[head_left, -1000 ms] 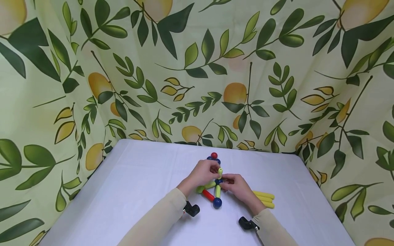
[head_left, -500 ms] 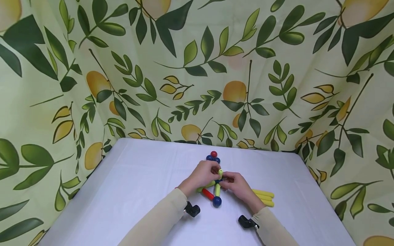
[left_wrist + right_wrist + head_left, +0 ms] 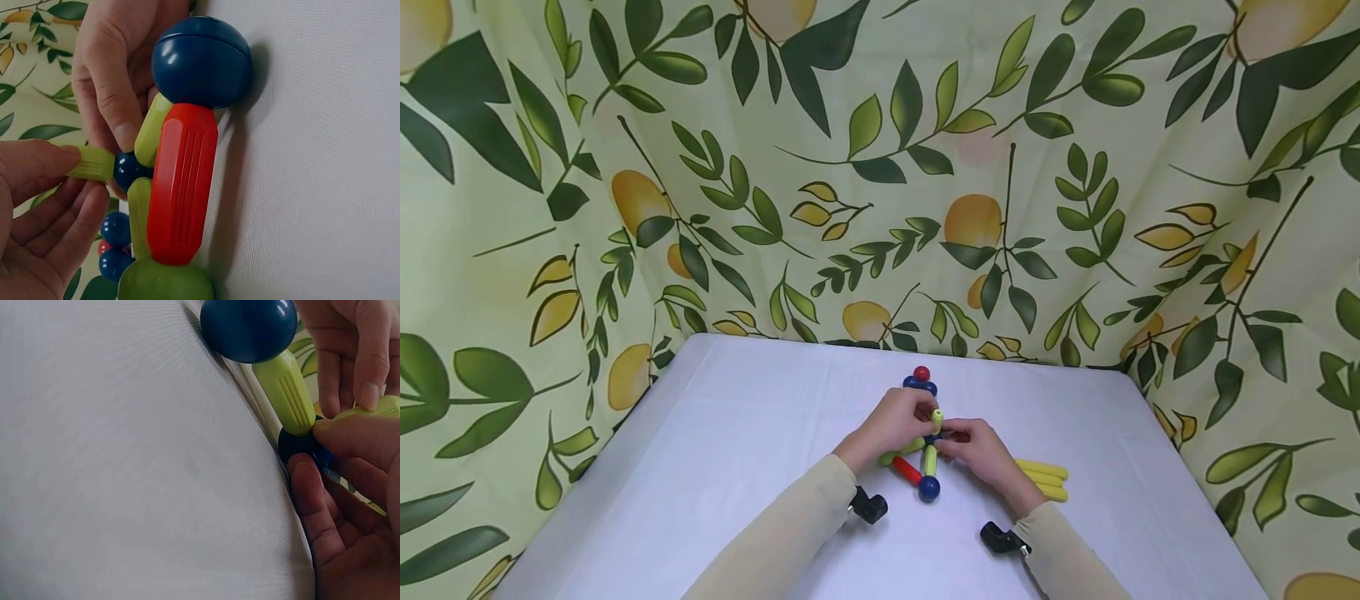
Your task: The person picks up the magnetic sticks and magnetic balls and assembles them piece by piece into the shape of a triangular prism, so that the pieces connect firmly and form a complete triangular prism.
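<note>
The left hand pinches the upright green rod between thumb and fingertip, its remaining fingers loosely bent beneath; held so near its free end, the rod's other end is left bare to meet the joint ball. The right hand grips that ball low down, thumb on one side and a finger on the other, presumably to steady it against the push or pull of the rod. Two more green rods, the near rod and the side rod, run from the joint ball to the front ball and the green corner, while the red rod joins those two, so the triangle likely serves as a broad foot on the table. Whether the joint ball itself touches the cloth I cannot tell. The yellow rods lie side by side beyond the right wrist, out of the work's way yet near, and the red ball and blue balls sit grouped farther back.
</note>
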{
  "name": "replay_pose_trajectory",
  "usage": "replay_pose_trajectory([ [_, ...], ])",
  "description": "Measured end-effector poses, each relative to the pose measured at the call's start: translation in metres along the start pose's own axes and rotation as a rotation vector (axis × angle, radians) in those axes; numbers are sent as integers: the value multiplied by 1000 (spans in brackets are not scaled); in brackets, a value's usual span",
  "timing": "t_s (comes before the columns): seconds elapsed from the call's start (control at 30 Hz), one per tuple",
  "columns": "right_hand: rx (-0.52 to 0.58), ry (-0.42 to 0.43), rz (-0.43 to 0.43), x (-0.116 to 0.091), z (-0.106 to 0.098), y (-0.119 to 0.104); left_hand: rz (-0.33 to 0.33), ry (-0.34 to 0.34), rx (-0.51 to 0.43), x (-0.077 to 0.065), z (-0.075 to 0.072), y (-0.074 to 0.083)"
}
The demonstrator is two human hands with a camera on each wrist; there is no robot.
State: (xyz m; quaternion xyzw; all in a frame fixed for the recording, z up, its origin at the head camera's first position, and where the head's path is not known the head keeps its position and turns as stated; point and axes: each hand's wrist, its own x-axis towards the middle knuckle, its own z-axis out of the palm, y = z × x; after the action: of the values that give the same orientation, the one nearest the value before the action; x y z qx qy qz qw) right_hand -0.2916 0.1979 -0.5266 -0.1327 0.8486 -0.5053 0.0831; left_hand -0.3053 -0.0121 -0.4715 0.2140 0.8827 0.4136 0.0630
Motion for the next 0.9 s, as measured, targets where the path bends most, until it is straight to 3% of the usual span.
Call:
replay_pose_trajectory([
  [0.2, 10, 10, 38, 1, 3, -2, 13, 50, -22, -8, -19, -2],
  [0.43, 12, 29, 93, 3, 4, -3, 16, 91, 10, -21, -68, -4],
  [0.67, 32, 25, 95, 3, 5, -1, -7, 16, 57, -45, -105, -11],
  [0.9, 31, 29, 96, 3, 5, -2, -9, -123, 122, -65, -107, -36],
])
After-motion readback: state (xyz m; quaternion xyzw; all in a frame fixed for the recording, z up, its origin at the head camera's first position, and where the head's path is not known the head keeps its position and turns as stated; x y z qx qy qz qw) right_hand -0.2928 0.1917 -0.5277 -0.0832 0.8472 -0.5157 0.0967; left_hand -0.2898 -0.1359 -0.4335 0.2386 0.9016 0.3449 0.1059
